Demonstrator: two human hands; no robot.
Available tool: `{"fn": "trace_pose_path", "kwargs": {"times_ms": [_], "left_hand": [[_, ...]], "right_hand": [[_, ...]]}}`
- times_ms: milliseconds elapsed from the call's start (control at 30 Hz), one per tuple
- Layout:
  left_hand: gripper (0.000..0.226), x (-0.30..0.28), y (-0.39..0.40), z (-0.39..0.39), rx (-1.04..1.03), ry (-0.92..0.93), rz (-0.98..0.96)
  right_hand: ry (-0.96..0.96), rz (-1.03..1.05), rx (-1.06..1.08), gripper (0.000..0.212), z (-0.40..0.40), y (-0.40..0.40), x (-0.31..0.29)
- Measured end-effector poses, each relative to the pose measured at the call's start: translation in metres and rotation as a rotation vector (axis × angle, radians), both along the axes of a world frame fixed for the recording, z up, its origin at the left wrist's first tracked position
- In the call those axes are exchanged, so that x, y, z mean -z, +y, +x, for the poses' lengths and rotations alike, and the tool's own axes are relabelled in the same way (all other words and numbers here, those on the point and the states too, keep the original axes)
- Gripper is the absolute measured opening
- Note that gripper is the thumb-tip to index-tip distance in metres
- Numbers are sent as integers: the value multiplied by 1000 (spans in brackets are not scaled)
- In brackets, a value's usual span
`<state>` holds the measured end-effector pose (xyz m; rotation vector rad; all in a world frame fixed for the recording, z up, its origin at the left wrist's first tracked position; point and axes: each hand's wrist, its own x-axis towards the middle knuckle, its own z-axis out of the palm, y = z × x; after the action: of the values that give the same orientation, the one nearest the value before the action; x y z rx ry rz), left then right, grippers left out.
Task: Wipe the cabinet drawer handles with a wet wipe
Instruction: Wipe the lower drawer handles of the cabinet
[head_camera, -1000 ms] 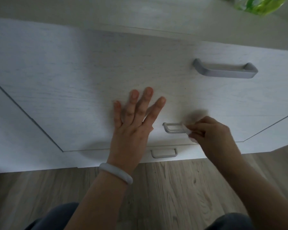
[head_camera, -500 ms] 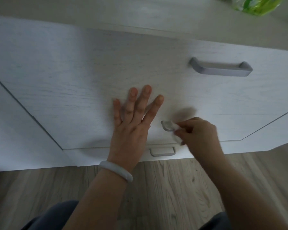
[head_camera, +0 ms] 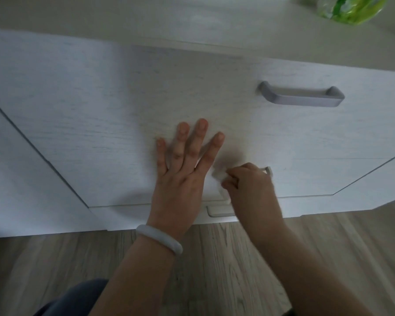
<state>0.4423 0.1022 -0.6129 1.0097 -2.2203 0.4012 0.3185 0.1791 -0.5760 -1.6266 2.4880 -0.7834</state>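
Note:
My left hand (head_camera: pixel 183 172) lies flat with spread fingers on the white drawer front (head_camera: pixel 100 115). My right hand (head_camera: pixel 249 185) pinches a white wet wipe (head_camera: pixel 220 176) against the left end of the middle grey handle (head_camera: pixel 269 171), which it mostly hides; only the handle's right end shows. Above it is the top grey handle (head_camera: pixel 301 98), untouched. The bottom handle (head_camera: pixel 217 212) peeks out under my right wrist.
A green and clear packet (head_camera: pixel 349 8) lies on the cabinet top at the upper right. Wood floor (head_camera: pixel 237 258) runs below the cabinet. My dark-clothed knees show at the bottom edge. A white bangle (head_camera: pixel 160 238) sits on my left wrist.
My right hand has slid the wipe leftward along the middle handle, from its right end to its left end. The left hand has stayed flat on the drawer front.

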Motion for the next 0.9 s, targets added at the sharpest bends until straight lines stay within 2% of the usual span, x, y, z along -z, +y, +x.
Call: {"fn": "trace_pose_path", "kwargs": {"times_ms": [133, 200, 300, 367, 500, 567, 667, 733, 833, 900], "left_hand": [[101, -3, 2, 1, 0, -9, 15], [104, -5, 3, 2, 4, -23, 22], [106, -7, 5, 3, -1, -33, 31], [109, -7, 4, 2, -23, -41, 34], [105, -8, 4, 3, -9, -60, 54], [106, -9, 3, 3, -9, -82, 67], [108, -9, 3, 2, -12, -87, 68], [107, -8, 3, 2, -16, -88, 64], [104, -7, 1, 3, 0, -81, 62], [101, -6, 1, 3, 7, -72, 60]], "right_hand": [[10, -18, -59, 12, -7, 6, -3], [5, 40, -36, 17, -29, 14, -12], [-86, 148, 67, 10, -41, 8, -19], [-31, 187, 55, 10, -27, -6, -10], [44, 104, -87, 5, 0, -3, -1], [21, 80, -113, 15, -17, 8, -7], [-41, 136, 17, 23, -46, 15, -14], [25, 171, 53, 19, -40, 6, -10], [83, 102, -73, 13, -8, 0, 3], [49, 84, -145, 17, -6, 8, 3]]}}
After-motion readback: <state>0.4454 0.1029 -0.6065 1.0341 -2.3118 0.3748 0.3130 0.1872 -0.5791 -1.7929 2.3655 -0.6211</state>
